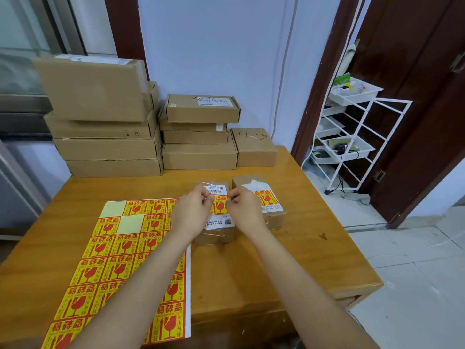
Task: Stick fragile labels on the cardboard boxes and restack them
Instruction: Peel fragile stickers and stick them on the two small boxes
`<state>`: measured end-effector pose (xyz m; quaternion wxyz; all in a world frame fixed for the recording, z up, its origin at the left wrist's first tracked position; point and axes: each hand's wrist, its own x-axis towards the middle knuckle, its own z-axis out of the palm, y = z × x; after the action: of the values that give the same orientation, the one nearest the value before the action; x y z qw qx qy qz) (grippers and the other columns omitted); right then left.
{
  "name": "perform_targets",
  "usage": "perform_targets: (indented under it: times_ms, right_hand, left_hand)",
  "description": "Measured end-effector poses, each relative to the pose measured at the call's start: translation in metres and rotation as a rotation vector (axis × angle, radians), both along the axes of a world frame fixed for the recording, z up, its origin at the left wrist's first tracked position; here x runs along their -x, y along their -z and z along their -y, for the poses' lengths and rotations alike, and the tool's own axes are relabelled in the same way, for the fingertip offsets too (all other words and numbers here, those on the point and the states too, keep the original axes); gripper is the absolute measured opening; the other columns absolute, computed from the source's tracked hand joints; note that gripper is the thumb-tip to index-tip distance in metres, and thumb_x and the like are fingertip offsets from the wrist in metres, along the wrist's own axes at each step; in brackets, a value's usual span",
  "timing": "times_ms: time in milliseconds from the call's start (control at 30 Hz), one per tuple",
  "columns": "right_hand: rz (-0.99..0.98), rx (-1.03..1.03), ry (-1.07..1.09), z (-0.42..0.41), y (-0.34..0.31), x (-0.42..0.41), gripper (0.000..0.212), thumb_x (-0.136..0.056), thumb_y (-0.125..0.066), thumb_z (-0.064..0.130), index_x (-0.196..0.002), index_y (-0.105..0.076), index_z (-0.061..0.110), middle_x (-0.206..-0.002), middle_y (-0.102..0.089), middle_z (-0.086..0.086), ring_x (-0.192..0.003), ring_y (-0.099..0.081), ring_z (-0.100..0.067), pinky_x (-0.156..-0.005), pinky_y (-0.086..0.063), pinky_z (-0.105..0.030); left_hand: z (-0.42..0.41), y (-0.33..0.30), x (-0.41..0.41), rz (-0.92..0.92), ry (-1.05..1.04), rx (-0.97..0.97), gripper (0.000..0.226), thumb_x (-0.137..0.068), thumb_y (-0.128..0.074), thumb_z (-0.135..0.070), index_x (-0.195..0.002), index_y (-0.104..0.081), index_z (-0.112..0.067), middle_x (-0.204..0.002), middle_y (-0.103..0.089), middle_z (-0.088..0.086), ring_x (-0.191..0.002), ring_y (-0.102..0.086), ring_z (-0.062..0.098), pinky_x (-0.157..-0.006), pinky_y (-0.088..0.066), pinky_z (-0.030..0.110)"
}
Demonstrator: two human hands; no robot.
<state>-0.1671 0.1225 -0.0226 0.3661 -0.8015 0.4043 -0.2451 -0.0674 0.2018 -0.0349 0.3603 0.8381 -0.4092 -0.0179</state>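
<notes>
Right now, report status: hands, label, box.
Both hands, left and right, pinching one fragile label over the small box. Neighbouring box already labelled. Nothing in the way.

Both hands (192, 210) (242, 210) forward, fingertips pinched together

- label sheet (120, 260) lies on the table (251, 268), left of two small boxes (216, 233)
- box stacks (113, 147) stand behind
- rack (352, 137) stands right of the table
</notes>
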Motion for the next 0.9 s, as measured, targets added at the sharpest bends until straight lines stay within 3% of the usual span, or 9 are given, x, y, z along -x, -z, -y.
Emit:
perform_targets:
  times_ms: [267,633,800,900]
  right_hand:
    - [-0.001,-0.03,0.003,0.0012,-0.0008,-0.0003,0.017,-0.085,-0.055,0.003,-0.1,-0.061,0.007,-0.085,-0.058,0.0,-0.077,-0.052,-0.013,-0.052,-0.033,-0.007]
    - [-0.011,-0.02,0.008,-0.0008,-0.0009,-0.0008,0.015,-0.085,-0.056,0.004,-0.099,-0.062,0.006,-0.087,-0.061,-0.003,-0.078,-0.053,-0.014,-0.064,-0.038,-0.021]
    - [-0.013,-0.018,0.006,-0.0003,-0.0001,-0.0016,0.015,-0.084,-0.054,0.004,-0.097,-0.062,0.006,-0.082,-0.058,0.0,-0.074,-0.051,-0.013,-0.052,-0.032,-0.008]
    - [-0.022,-0.022,0.0,-0.0005,-0.0016,-0.0019,0.014,-0.083,-0.055,0.003,-0.095,-0.062,0.005,-0.081,-0.057,-0.001,-0.073,-0.051,-0.015,-0.052,-0.033,-0.012]
  left_hand:
    - [0.0018,0.0033,-0.0021,0.021,0.018,-0.018,0.013,-0.096,-0.05,-0.027,-0.102,-0.052,-0.017,-0.056,-0.054,-0.002,-0.052,-0.05,0.02,-0.044,-0.029,0.027]
    - [0.0022,0.0062,-0.0038,0.02,0.035,-0.012,0.012,-0.095,-0.051,-0.027,-0.101,-0.052,-0.018,-0.062,-0.062,0.001,-0.055,-0.055,0.023,-0.046,-0.034,0.03]
    - [0.0039,0.0064,-0.0046,0.037,0.027,-0.033,0.014,-0.094,-0.051,-0.027,-0.103,-0.053,-0.017,-0.065,-0.062,0.001,-0.06,-0.056,0.024,-0.047,-0.033,0.028]
    - [0.0047,0.0047,-0.004,0.05,0.025,-0.042,0.014,-0.093,-0.052,-0.025,-0.104,-0.054,-0.016,-0.066,-0.062,0.0,-0.064,-0.056,0.025,-0.048,-0.032,0.028]
